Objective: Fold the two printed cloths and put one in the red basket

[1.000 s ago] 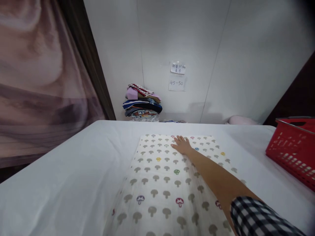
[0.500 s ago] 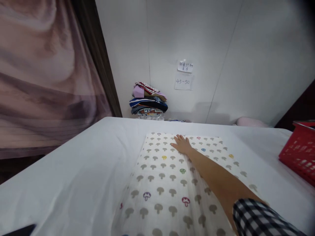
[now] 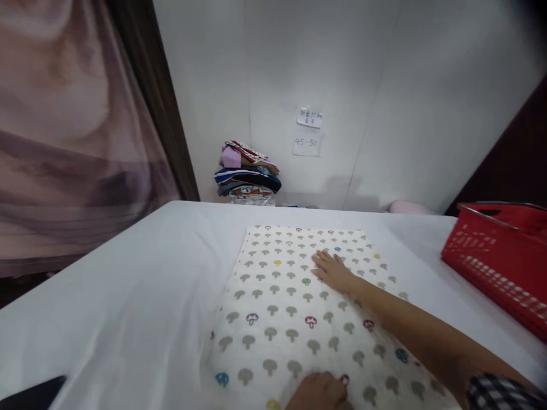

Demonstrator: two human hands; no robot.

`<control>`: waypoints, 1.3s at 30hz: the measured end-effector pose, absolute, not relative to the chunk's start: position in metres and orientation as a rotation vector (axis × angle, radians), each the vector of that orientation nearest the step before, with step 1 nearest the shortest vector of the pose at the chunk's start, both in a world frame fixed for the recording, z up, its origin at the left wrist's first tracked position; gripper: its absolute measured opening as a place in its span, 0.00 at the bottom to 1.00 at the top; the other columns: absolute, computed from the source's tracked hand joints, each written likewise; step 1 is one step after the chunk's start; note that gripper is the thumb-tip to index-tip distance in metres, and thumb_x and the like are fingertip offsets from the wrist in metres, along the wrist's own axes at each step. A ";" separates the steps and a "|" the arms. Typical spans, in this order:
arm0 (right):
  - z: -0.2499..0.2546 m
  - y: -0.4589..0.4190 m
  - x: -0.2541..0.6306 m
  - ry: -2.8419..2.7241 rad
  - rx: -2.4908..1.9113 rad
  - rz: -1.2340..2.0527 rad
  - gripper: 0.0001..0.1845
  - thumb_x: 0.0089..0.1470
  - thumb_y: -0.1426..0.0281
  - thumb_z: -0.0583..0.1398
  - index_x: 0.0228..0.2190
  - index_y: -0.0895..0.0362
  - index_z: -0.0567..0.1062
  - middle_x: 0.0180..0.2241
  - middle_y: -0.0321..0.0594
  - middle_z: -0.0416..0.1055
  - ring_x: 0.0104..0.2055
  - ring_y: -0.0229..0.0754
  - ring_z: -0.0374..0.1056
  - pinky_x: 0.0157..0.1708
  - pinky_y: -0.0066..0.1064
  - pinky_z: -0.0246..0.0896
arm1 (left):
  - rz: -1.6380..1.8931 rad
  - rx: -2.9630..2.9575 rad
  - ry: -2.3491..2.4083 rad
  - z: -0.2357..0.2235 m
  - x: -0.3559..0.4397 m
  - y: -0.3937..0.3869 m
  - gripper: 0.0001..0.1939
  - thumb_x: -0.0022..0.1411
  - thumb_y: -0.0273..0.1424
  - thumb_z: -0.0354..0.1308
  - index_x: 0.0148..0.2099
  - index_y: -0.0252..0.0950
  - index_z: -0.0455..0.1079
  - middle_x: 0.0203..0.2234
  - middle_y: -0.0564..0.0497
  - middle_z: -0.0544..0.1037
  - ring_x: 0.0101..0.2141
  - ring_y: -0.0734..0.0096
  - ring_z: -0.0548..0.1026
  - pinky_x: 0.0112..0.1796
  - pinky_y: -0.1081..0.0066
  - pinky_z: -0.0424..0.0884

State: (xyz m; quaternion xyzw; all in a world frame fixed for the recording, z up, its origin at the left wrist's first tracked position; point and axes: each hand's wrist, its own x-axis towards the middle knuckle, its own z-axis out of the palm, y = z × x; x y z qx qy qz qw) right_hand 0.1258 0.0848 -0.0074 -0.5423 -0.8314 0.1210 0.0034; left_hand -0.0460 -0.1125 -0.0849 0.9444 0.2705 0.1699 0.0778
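A white cloth [image 3: 282, 307] printed with grey and coloured mushrooms lies spread over a white-covered table. My right hand [image 3: 334, 271] rests flat on its upper right half, fingers spread and pointing to the far left. At the bottom edge of the view, my left hand [image 3: 318, 392] is only partly in sight, its fingers curled down against the near part of the cloth. The cloth's nearest edge falls outside the picture.
On the right of the table stands a red plastic basket [image 3: 496, 250] with a metal handle. Folded clothes [image 3: 248, 171] are stacked beyond the far edge. A dark object [image 3: 36, 394] lies at the near left, and a curtain [image 3: 77, 131] hangs on the left.
My right hand has slid nearer and to the right over the cloth, whose creases look flatter. My left hand has come into view at the bottom. The view has turned slightly right.
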 end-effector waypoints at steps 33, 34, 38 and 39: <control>-0.043 -0.161 0.260 -2.370 -1.282 -0.354 0.26 0.47 0.80 0.50 0.48 0.54 0.69 0.46 0.42 0.70 0.46 0.43 0.66 0.45 0.37 0.61 | 0.424 2.574 1.114 0.008 -0.058 -0.146 0.09 0.53 0.23 0.51 0.38 0.39 0.65 0.35 0.52 0.70 0.37 0.69 0.65 0.39 0.68 0.62; -0.044 -0.161 0.266 -2.359 -1.283 -0.381 0.26 0.46 0.80 0.50 0.47 0.54 0.70 0.46 0.42 0.70 0.46 0.43 0.66 0.44 0.37 0.62 | 0.417 2.603 1.120 0.006 -0.057 -0.148 0.08 0.54 0.24 0.51 0.37 0.39 0.64 0.35 0.52 0.70 0.37 0.68 0.65 0.39 0.67 0.62; -0.050 -0.166 0.291 -2.309 -1.294 -0.513 0.23 0.47 0.77 0.50 0.44 0.55 0.72 0.44 0.41 0.72 0.44 0.44 0.68 0.41 0.34 0.63 | 0.383 2.699 1.179 0.000 -0.058 -0.155 0.09 0.54 0.22 0.50 0.38 0.38 0.64 0.36 0.51 0.69 0.37 0.68 0.64 0.40 0.66 0.62; -0.052 -0.167 0.296 -2.299 -1.305 -0.537 0.21 0.47 0.76 0.51 0.43 0.55 0.73 0.43 0.40 0.72 0.43 0.44 0.69 0.40 0.34 0.64 | 0.387 2.710 1.206 -0.001 -0.059 -0.156 0.10 0.55 0.21 0.50 0.39 0.38 0.64 0.36 0.51 0.69 0.37 0.68 0.64 0.40 0.66 0.61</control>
